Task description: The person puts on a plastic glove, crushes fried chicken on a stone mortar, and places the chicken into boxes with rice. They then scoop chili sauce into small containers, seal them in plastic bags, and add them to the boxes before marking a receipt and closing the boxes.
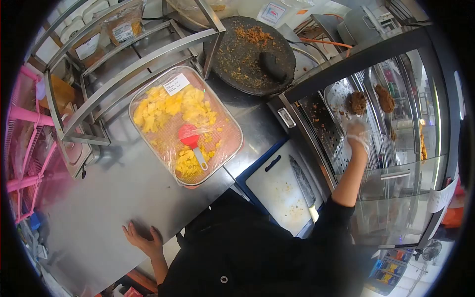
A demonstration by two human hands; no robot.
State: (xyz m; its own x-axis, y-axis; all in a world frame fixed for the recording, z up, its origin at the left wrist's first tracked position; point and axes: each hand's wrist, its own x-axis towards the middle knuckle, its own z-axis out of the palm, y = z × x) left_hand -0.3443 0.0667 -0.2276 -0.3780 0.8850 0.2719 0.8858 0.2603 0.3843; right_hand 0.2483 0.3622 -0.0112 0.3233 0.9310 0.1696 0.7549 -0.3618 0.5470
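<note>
My left hand (143,241) rests on the steel worktop (94,208) with its fingers spread, holding nothing. In a clear plastic glove, my right hand (357,131) reaches into a glass display cabinet (316,143). Motion smears its fingers, so I cannot tell whether they hold anything. Just beyond them, a brown, crumbly-crusted fried piece (357,103) sits on a metal tray (337,96). A second brown fried piece (384,99) lies to its right. Wire racks and a perforated, crumb-strewn tray (329,136) are around and below my right hand.
A film-covered tub (225,153) of yellow chunks carries a red scoop (188,134). A knife (303,183) lies on a white cutting board (267,193). Behind stand a round black stone slab (230,64) with crumbs and a metal rack (143,59). Pink baskets (32,116) stand left.
</note>
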